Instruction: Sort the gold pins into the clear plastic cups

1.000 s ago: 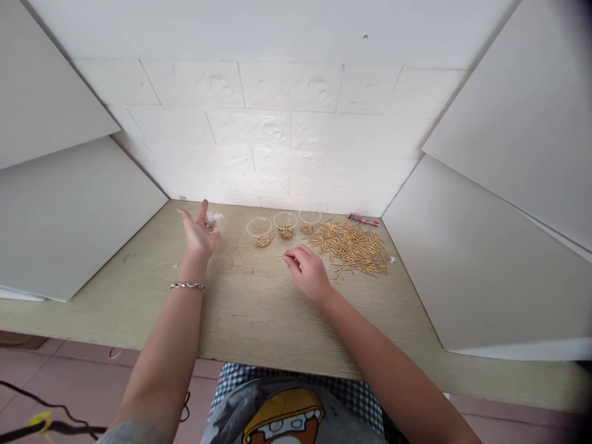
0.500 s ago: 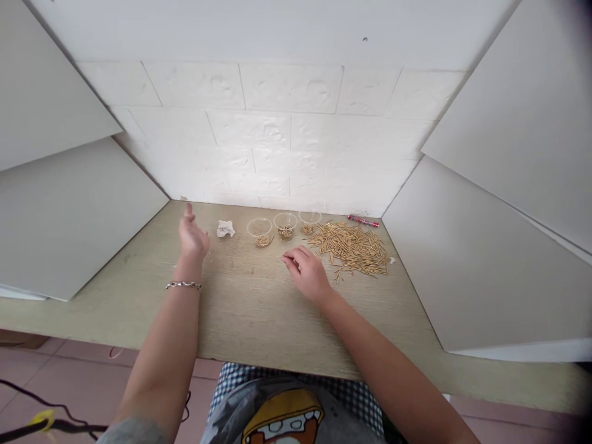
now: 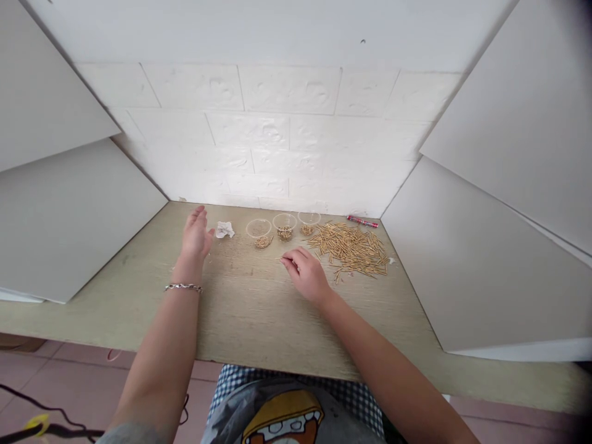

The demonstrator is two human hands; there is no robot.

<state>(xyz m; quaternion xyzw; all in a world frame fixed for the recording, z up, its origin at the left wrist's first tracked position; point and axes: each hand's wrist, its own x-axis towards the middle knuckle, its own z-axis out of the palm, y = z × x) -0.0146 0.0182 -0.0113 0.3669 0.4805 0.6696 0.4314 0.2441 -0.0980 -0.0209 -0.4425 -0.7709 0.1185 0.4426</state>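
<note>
My left hand (image 3: 196, 235) is raised over the left side of the table, fingers stretched out and thumb apart. Nothing shows in it. Beside it on the right lies a crumpled white tissue (image 3: 225, 230). With thumb and forefinger, my right hand (image 3: 306, 272) pinches a thin gold-coloured pin (image 3: 279, 258), whose tip sticks out to the left. To the right of that hand spreads a large pile of gold-coloured pins (image 3: 355, 248). Three clear round cups stand in front of it: the left cup (image 3: 259, 228), the middle cup (image 3: 284, 221) and the right cup (image 3: 309, 217), with small golden pieces at their bottoms.
A red tube-shaped packet (image 3: 362, 221) lies behind the pile near the wall (image 3: 272, 154). Light grey panels stand at the left (image 3: 78, 222) and right (image 3: 490, 259) of the wooden table (image 3: 259, 320). Black cables (image 3: 55, 425) run at the lower left.
My left hand has turned and shifted slightly right; its fingers now stretch out together, where earlier one finger pointed up. My right hand keeps its pinch in nearly the same place.
</note>
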